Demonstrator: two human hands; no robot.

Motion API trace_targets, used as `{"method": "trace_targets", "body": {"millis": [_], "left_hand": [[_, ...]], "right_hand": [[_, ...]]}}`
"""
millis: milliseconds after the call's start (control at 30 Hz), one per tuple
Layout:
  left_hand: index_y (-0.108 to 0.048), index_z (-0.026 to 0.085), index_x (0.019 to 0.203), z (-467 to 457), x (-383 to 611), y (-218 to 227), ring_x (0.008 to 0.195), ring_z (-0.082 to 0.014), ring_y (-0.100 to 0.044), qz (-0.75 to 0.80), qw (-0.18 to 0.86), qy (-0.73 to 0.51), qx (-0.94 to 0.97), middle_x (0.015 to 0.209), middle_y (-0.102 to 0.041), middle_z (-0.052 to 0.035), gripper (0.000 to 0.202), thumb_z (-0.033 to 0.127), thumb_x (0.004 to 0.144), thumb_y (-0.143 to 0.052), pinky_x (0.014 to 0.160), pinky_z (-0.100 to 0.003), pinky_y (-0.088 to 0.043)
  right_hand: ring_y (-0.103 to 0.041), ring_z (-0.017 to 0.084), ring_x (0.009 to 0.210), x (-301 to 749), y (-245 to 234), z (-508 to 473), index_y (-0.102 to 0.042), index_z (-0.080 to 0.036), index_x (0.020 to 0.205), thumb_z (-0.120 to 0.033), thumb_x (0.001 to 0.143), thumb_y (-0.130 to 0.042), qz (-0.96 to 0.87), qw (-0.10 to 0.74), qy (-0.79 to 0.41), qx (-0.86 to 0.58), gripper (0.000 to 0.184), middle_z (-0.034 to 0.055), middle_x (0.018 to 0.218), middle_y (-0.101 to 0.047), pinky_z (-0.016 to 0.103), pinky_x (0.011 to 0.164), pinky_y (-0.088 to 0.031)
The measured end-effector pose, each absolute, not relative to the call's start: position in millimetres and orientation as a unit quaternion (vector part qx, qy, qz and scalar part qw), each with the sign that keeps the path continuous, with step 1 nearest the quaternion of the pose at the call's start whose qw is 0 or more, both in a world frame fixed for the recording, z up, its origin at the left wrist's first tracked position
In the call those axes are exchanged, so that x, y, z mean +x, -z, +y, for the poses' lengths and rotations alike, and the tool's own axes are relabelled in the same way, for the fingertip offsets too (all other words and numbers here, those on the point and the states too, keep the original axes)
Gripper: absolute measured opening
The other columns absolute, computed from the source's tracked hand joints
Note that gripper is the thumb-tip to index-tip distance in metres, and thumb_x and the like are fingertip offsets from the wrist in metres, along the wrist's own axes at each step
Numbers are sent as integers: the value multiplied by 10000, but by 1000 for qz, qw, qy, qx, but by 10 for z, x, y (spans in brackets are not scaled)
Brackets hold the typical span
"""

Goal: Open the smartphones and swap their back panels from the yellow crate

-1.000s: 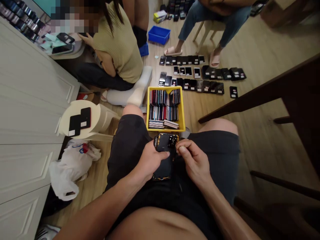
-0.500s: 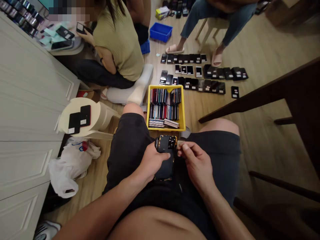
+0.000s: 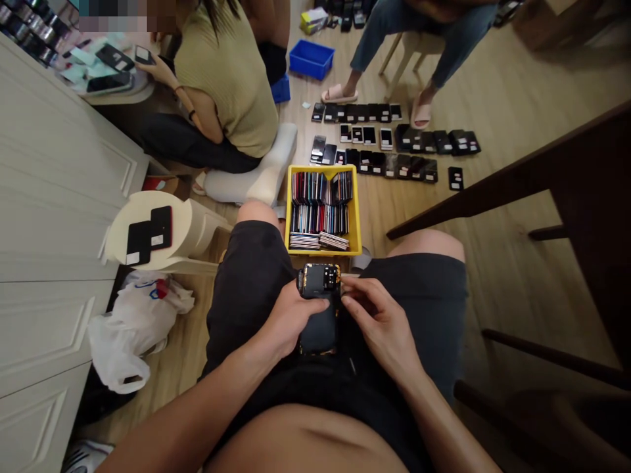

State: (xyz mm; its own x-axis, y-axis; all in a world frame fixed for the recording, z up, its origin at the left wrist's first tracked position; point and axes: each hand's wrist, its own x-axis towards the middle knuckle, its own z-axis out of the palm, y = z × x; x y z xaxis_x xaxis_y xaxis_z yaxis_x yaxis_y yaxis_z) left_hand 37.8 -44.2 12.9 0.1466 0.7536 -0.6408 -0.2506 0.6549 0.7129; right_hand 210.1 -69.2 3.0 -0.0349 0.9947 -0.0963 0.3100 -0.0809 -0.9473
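– What colours do we have on the phone (image 3: 318, 328)?
– Black, we'd say, flecked with gold along its edges
– And do we see stripes in the yellow crate (image 3: 358, 217)?
– We do: packed slabs (image 3: 320, 218) in red, blue, black and white; our shorts (image 3: 419, 302) are charcoal, the floor (image 3: 497, 79) wood-grained tan

This looks like a room in a home used as an informal phone-handling workshop: pale panelled cupboard doors (image 3: 49, 223), a wood-look floor (image 3: 497, 236) and a co-worker's pink slippers (image 3: 340, 93) give it the domestic side. The trade shows in labelled phones (image 3: 369, 136) laid in rows on the floor, a yellow crate (image 3: 358, 217) packed with slim devices (image 3: 320, 219) standing on edge, and more handsets (image 3: 109, 83) near the front edge of the table (image 3: 140, 92) at upper left, while an apparently opened phone (image 3: 318, 332) is held over the lap.
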Motion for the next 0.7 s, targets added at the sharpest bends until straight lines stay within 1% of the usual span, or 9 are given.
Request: {"method": "trace_targets", "body": {"millis": [100, 233, 300, 400, 500, 600, 700], "left_hand": [[-732, 129, 977, -441, 351, -123, 886, -214, -662, 550, 730, -343, 218, 942, -763, -62, 372, 136, 608, -774, 870, -328, -484], [-732, 135, 970, -434, 353, -146, 883, -210, -661, 546, 736, -341, 210, 972, -764, -63, 374, 134, 599, -770, 869, -327, -485], [-730, 138, 970, -426, 364, -160, 888, -211, -659, 546, 737, -338, 212, 977, -762, -61, 380, 132, 592, -771, 871, -328, -483], [-722, 132, 945, -413, 378, -163, 852, -203, -647, 559, 732, -322, 219, 906, -747, -47, 362, 140, 586, -774, 847, -322, -477], [-715, 135, 920, -408, 386, -147, 805, -188, -633, 572, 723, -317, 222, 850, -728, -30, 330, 154, 594, -766, 812, -312, -472], [-710, 143, 912, -411, 392, -137, 768, -175, -629, 569, 728, -320, 209, 843, -730, -23, 324, 133, 592, -753, 792, -304, -471], [-723, 141, 913, -410, 405, -151, 768, -181, -644, 553, 743, -321, 200, 849, -743, -31, 317, 136, 599, -764, 798, -308, -476]], "right_hand": [[-660, 202, 968, 2090, -40, -673, -720, -261, 1077, -259, 976, -650, -585, 372, -394, -603, 123, 37, 1029, -687, 321, 842, -531], [-643, 200, 858, 2047, -29, -644, -695, -239, 1086, -276, 965, -675, -660, 313, -322, -602, 128, 43, 978, -657, 331, 774, -527], [-631, 215, 866, 2029, -4, -624, -689, -231, 1056, -292, 962, -682, -694, 285, -282, -598, 112, 53, 967, -640, 342, 754, -520], [-619, 234, 896, 2013, 23, -595, -689, -237, 1010, -290, 991, -633, -735, 259, -225, -585, 79, 68, 968, -645, 354, 743, -515], [-621, 238, 944, 2004, 15, -577, -697, -257, 1054, -255, 1017, -582, -753, 267, -189, -571, 121, 79, 1049, -686, 370, 784, -533], [-631, 237, 982, 2006, -4, -568, -705, -271, 1065, -211, 1002, -607, -764, 301, -169, -545, 130, 64, 1130, -728, 389, 838, -546], [-648, 237, 951, 2021, -4, -574, -708, -269, 1045, -191, 986, -629, -773, 316, -163, -525, 126, 60, 1108, -752, 400, 824, -555]]}}
